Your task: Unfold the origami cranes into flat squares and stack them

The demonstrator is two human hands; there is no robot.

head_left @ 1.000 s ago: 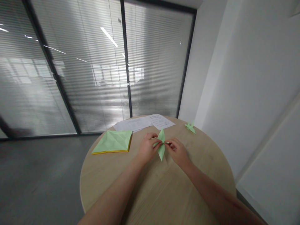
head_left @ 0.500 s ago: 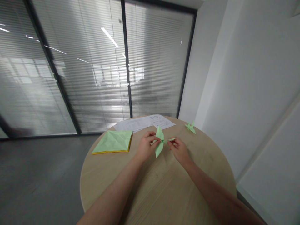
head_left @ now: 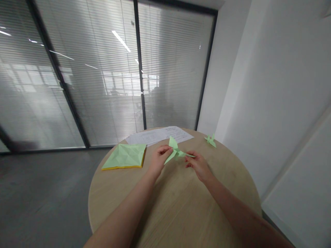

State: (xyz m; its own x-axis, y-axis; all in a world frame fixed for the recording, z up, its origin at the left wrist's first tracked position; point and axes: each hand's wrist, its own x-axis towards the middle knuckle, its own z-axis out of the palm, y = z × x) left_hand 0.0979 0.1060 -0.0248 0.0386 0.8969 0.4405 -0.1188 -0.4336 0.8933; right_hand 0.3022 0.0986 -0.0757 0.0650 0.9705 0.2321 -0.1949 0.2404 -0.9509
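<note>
A light green folded paper figure (head_left: 174, 151) with pointed wings is held just above the round wooden table (head_left: 176, 206). My left hand (head_left: 159, 159) pinches it at its left side, fingers closed on the paper. My right hand (head_left: 198, 164) sits at the figure's right, its fingertips curled at a thin pointed flap. A finished small green paper crane (head_left: 210, 140) stands at the table's far right edge.
A stack of green square sheets (head_left: 125, 156) with a yellow one beneath lies at the table's left. White printed papers (head_left: 160, 134) lie at the far edge. Glass panels with blinds stand behind, a white wall on the right, grey floor on the left.
The green figure has been lifted and tilted, its wings now slanting left to right. My right hand drew a thin flap out to the right and slid slightly away.
</note>
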